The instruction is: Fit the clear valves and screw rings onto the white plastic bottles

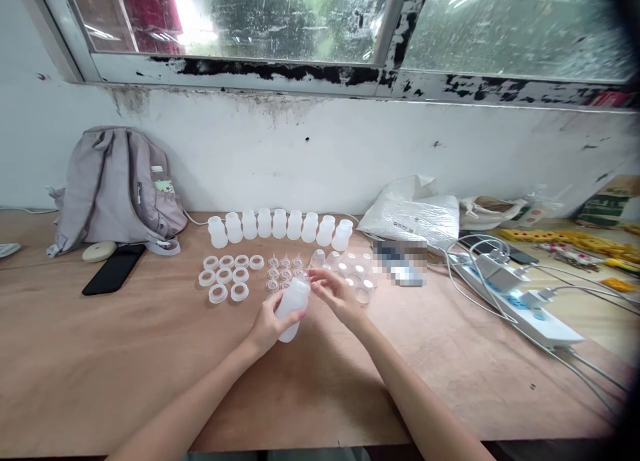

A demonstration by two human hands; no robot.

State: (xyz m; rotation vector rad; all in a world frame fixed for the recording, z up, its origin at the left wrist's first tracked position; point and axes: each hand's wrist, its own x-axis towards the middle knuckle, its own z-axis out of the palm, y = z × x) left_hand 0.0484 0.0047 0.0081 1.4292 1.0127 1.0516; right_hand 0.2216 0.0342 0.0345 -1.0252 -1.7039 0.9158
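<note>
My left hand (270, 324) is wrapped round a frosted white baby bottle (289, 312), tilted a little to the right above the table. At the bottle's mouth is a small clear piece (300, 274) that looks like a nipple. My right hand (340, 297) reaches in from the right, fingers bent, its fingertips at that clear piece. Just behind the bottle, clear silicone nipples (285, 262) stand in rows. White screw rings (225, 275) lie in rows to the left. Domed clear caps (361, 283) sit behind my right hand, partly hidden by it.
Several frosted bottles (279, 224) stand in a curved row near the wall. A grey backpack (115, 187) and a black phone (114, 269) are at left. On the right are a white plastic bag (413, 207), a power strip (530, 314) with cables and yellow items (575, 244).
</note>
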